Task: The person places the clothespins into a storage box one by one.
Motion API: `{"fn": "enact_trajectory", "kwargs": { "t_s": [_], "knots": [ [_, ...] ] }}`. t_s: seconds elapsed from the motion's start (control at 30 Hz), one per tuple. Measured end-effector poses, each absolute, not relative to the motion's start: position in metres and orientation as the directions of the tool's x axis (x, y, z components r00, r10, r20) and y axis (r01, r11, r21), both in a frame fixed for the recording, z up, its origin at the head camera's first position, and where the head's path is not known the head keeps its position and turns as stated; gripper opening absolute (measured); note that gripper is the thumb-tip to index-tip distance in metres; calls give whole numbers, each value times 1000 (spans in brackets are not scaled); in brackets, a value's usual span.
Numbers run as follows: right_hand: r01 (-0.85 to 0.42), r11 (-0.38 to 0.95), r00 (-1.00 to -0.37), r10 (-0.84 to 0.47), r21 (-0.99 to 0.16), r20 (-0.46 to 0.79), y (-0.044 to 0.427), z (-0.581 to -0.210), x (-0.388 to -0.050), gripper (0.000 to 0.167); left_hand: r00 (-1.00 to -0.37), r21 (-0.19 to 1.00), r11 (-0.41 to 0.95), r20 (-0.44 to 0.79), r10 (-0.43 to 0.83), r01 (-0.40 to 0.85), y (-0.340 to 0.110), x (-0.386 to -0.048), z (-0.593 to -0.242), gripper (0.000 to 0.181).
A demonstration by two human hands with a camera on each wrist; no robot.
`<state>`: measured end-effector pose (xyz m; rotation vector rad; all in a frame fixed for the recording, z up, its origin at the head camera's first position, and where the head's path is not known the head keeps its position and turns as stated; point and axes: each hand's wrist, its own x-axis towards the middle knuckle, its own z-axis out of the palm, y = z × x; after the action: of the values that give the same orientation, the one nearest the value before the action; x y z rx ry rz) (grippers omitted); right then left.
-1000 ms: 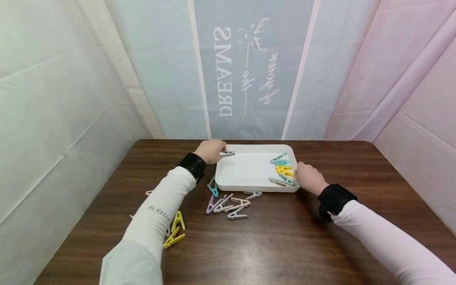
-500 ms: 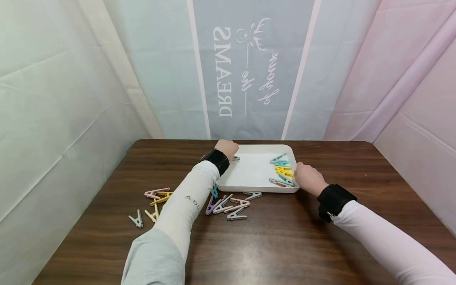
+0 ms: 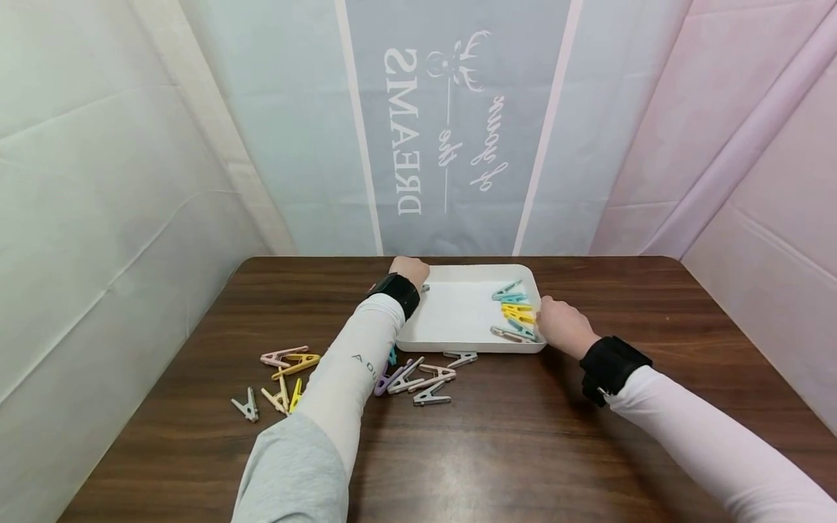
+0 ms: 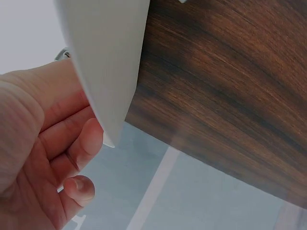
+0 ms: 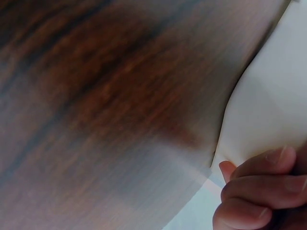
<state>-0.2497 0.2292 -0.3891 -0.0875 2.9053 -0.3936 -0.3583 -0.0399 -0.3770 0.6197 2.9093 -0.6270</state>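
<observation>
The white tray [image 3: 458, 347] lies on the table between the hands. My left hand [image 3: 410, 271] is at its left end, and the grey clothespin [image 3: 426, 288] it pinches shows only as a small tip. In the left wrist view the fingers of my left hand [image 4: 53, 129] curl beside the tray wall [image 4: 108, 62], which hides the fingertips at the clothespin [image 4: 62, 54]. My right hand [image 3: 566, 328] grips the tray's right rim; in the right wrist view its curled fingers [image 5: 261, 184] lie against the outer wall [image 5: 264, 105]. Inside, at the right, lie teal, yellow [image 3: 518, 312] and pale clothespins.
In front of the tray, on the brown table [image 3: 523, 436], lie purple [image 3: 384, 379], pale and grey clothespins [image 3: 431, 394]. Farther left are pink [image 3: 281, 355], yellow and grey ones [image 3: 247, 407], partly hidden by the left sleeve. A printed curtain [image 3: 458, 232] hangs behind.
My left hand has moved right with the grey clothespin, over the tray's left end, then slightly back left. The right hand stays at the rim. The whole head view has shifted a little.
</observation>
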Motion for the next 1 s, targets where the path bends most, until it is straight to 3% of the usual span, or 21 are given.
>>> {"fn": "enact_trajectory", "kwargs": {
  "t_s": [0.37, 0.63, 0.87, 1.0],
  "knots": [
    [-24, 961, -974, -84, -275, -209, 227, -389, -252, 33, -922, -342, 859, -211, 325, 381, -38, -357, -374, 24],
    [-55, 959, -980, -105, -276, -169, 225, -389, -247, 25, -925, -342, 859, -171, 340, 380, -41, -354, -376, 17],
    [-56, 957, -979, -108, -285, -171, 229, -389, -246, 26, -861, -250, 824, -110, 497, 508, -63, -345, -361, 7],
    [-43, 960, -980, -95, -278, -176, 230, -390, -247, 28, -807, -104, 801, -51, 588, 590, -85, -330, -341, 16]
  ]
}}
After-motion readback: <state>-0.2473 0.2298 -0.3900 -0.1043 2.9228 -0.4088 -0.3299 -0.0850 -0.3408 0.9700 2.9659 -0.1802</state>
